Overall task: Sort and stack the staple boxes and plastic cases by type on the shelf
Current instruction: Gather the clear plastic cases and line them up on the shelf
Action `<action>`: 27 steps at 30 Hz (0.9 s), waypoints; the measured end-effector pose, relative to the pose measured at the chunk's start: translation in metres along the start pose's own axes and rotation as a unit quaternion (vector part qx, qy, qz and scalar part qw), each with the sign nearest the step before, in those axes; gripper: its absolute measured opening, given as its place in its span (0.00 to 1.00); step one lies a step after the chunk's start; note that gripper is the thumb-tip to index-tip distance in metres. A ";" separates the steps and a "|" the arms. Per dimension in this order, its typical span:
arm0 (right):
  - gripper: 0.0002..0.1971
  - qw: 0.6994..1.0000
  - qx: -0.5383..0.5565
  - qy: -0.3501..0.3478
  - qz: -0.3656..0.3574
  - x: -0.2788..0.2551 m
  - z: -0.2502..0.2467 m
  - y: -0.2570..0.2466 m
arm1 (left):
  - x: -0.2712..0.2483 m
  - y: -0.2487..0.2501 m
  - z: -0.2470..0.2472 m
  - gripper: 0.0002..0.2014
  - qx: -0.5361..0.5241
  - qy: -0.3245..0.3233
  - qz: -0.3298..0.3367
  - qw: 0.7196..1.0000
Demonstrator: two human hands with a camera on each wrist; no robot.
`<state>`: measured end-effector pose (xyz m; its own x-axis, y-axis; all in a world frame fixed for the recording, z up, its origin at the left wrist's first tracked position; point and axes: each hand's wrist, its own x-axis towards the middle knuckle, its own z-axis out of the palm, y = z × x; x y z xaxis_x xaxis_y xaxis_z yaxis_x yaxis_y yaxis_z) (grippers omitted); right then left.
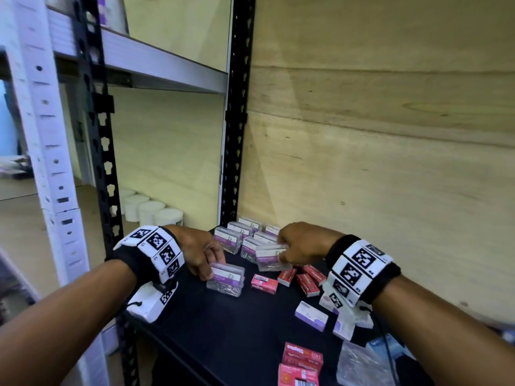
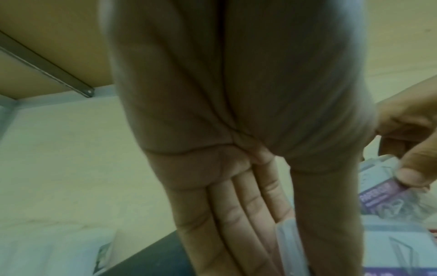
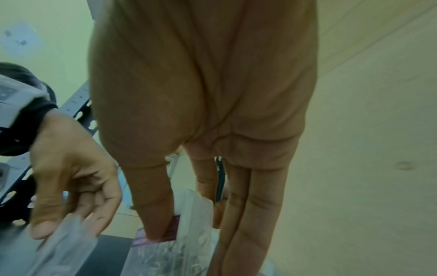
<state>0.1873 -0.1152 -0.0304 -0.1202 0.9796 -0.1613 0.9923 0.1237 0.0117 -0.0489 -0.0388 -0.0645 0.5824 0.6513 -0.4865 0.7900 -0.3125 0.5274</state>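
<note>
Red staple boxes [image 1: 302, 363] lie closest to the head camera, 2 of them at the near edge of the black shelf [image 1: 223, 330], with a crumpled clear bag [image 1: 359, 363] beside them. Farther in, white-and-purple boxes [image 1: 311, 315] lie loose, then 4 more small red staple boxes [image 1: 301, 278] scattered at odd angles just beside the right wrist.

Both hands are busy with the clear plastic cases of paper clips. Left hand [image 1: 202, 253] pinches 1 case [image 1: 226, 280] by its end, thumb on 1 side and fingers on the other, the case resting on or just above the shelf. Right hand [image 1: 302, 243] pinches a second case [image 1: 271, 257], thumb on its purple label, holding it at the front of the group of like cases [image 1: 245, 232] already gathered in rows at the back corner of the shelf, near the black upright [image 1: 237, 107].

Judging by this, the step in hand is gathering the plastic cases: the right-hand case is about to join the rows, and the left-hand case looks to be next. That move calls for setting each case down square against its neighbours, label facing the same way, without nudging the rows out of line. Staple boxes appear unsorted and would follow, red apart from white-and-purple.
</note>
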 end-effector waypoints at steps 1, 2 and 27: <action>0.16 1.000 -0.003 0.002 -0.007 0.002 0.001 -0.005 | 0.000 -0.006 -0.003 0.15 0.003 0.010 -0.006 1.000; 0.16 1.000 -0.007 0.004 -0.012 0.004 0.002 -0.009 | -0.001 -0.010 -0.006 0.15 0.005 0.021 -0.013 1.000; 0.14 0.998 -0.065 0.007 -0.027 0.038 0.019 -0.046 | 0.016 -0.022 -0.013 0.19 0.177 0.185 -0.071 0.964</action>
<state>0.1377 -0.0863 -0.0561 -0.1746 0.9730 -0.1508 0.9721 0.1947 0.1308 -0.0591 -0.0128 -0.0751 0.4072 0.8866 -0.2195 0.9107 -0.3759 0.1711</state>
